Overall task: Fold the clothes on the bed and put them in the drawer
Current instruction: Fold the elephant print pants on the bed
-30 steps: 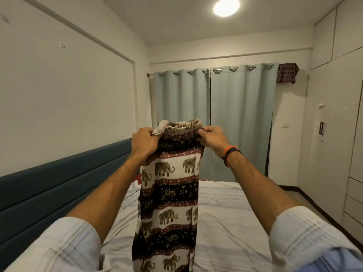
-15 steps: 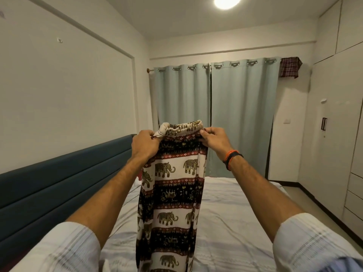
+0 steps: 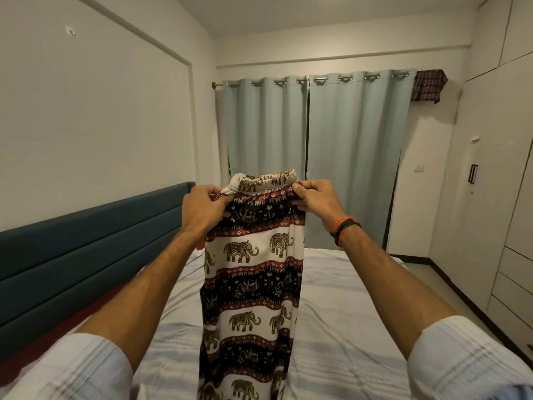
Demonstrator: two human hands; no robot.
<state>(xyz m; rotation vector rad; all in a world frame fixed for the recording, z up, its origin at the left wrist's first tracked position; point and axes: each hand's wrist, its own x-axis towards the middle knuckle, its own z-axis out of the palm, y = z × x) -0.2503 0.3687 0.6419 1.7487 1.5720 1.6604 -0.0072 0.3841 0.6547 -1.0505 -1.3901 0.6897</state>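
Early in the job: elephant-print trousers [image 3: 253, 269] pinched at the waistband by left hand [image 3: 203, 207] and right hand [image 3: 315, 199], hanging unfolded above the bed [image 3: 346, 307]; folding and drawers [image 3: 510, 287] still ahead.

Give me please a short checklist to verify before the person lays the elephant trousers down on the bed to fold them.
1. Left hand grips the waistband of the elephant trousers: ok.
2. Right hand grips the other end of the waistband: ok.
3. Waistband held level and stretched: ok.
4. Legs hang straight, without twist: cannot tell, the lower part is out of view.
5. Bed has free sheet beside the trousers: ok.
6. Drawer open and ready: cannot tell.
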